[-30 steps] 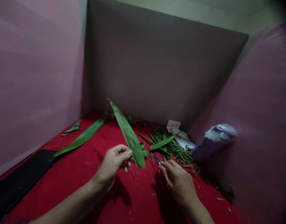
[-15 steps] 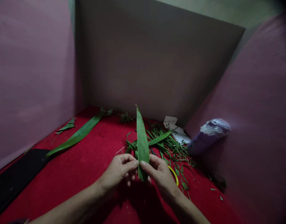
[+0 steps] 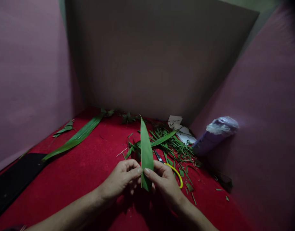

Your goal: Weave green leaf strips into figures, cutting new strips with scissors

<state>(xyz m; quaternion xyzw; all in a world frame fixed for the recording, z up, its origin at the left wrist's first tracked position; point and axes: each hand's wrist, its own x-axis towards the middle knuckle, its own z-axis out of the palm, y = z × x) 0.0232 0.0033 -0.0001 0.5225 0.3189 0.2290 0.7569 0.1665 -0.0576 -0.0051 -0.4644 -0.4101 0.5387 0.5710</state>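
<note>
A long green leaf (image 3: 146, 146) stands upright between my hands, its pointed tip away from me. My left hand (image 3: 125, 176) is closed, with thumb and fingers pinching the leaf's left edge. My right hand (image 3: 165, 179) grips the lower part of the same leaf, thumb on its face and fingers behind. Just beyond my right hand lie scissors (image 3: 177, 175) with yellow handles and dark blades, partly covered by that hand. Another leaf (image 3: 165, 138) lies slantwise behind the held one, on a heap of cut green stems (image 3: 180, 146).
On the red cloth (image 3: 89, 170), a long broad leaf (image 3: 77, 138) stretches at left, its end over a black flat board (image 3: 17, 179). White papers (image 3: 184, 134) lie behind the stems. A purple roll in clear plastic (image 3: 216, 131) leans by the right wall. Leaf scraps are scattered around.
The view has shifted slightly, and more of the scissors now shows beside my right hand. Both hands keep their pinch on the leaf, which stands a little lower in view.
</note>
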